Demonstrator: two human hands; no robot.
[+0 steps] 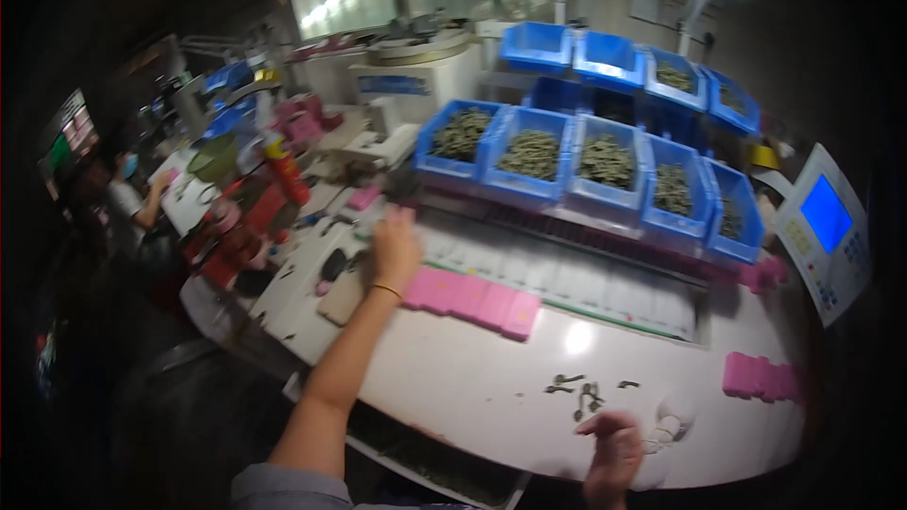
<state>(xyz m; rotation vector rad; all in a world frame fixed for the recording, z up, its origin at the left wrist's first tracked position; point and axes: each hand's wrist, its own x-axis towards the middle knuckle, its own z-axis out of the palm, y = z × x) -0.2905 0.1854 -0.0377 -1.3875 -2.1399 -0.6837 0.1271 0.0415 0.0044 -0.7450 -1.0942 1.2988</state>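
Note:
My left hand reaches over the left end of the row of pink blocks, beside the long white slotted strip. Motion blurs its fingers, and I cannot make out whether anything is in them. A small pink block lies just beyond it. At the table's near right edge, my right hand is loosely curled, finger and thumb apart, with nothing visible in it. Small dark metal parts lie scattered just beyond it. Next to it sits a white rounded bundle with a band around it.
Blue bins full of small greenish metal parts stand in rows at the back. A control panel with a blue screen rises at right, near more pink blocks. A round feeder machine stands behind. Another person sits far left.

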